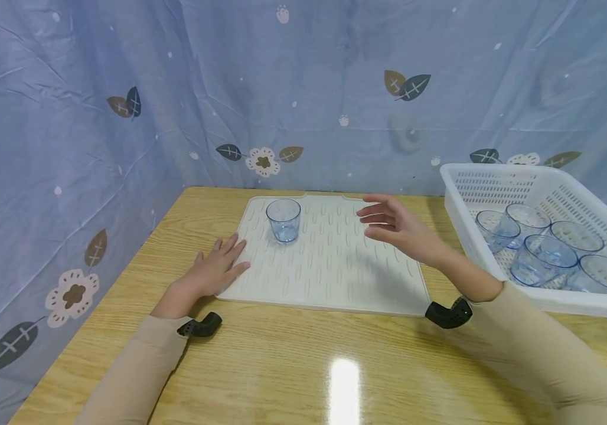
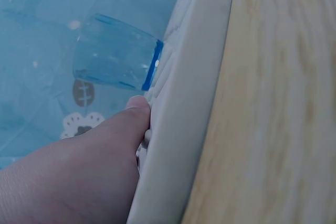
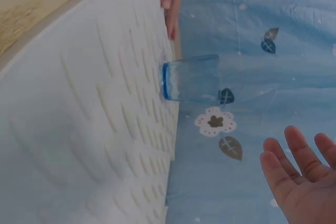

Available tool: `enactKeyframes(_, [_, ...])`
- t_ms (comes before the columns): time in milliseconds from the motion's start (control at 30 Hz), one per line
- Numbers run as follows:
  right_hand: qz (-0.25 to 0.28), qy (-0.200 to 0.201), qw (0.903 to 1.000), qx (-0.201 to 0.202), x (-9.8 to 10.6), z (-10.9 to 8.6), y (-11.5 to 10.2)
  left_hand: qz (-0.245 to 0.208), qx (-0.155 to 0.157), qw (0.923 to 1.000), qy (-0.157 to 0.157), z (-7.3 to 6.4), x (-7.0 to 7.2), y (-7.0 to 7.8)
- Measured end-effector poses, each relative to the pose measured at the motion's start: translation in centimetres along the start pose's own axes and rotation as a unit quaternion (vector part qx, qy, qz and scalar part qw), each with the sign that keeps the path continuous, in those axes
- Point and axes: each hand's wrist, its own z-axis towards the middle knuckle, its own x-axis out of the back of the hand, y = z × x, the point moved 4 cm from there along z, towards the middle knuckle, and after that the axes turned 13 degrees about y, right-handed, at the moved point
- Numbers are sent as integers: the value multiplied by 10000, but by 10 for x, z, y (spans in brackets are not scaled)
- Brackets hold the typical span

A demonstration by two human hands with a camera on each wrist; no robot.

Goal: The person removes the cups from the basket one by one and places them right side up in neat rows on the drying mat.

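A clear bluish drinking glass (image 1: 284,221) stands upright on the left back part of a white ridged drying mat (image 1: 325,265). My left hand (image 1: 213,268) lies flat with spread fingers across the mat's left edge, apart from the glass. In the left wrist view its thumb (image 2: 137,106) touches the mat close to the glass (image 2: 118,51). Above the mat's right side my right hand (image 1: 401,230) hovers, fingers loosely bent and holding nothing. The right wrist view shows its fingers (image 3: 302,153) spread, with the glass (image 3: 191,78) some way off on the mat.
On the right of the wooden table (image 1: 261,354) stands a white perforated plastic basket (image 1: 468,236) with several similar glasses (image 1: 542,260) in it. A blue patterned curtain (image 1: 335,88) hangs behind and along the left side of the table.
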Motion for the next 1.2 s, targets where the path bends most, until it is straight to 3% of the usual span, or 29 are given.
enactKeyframes(600, [-760,558,9920,843,74,-55,-12,-73,37,9998,-159,3,-4,-1])
enactKeyframes(733, [-680,672,9902,1014,94,-62,-13,-104,40,9998,-134,0,-3,-1])
enactKeyframes(967, [-970,1109,9838,1025,127,-72,-4,-182,57,9997,-125,-6,3,-1])
enactKeyframes(1200, [-1651,1326,9741,793,162,-91,10,-230,-44,9997,-120,-1,4,2])
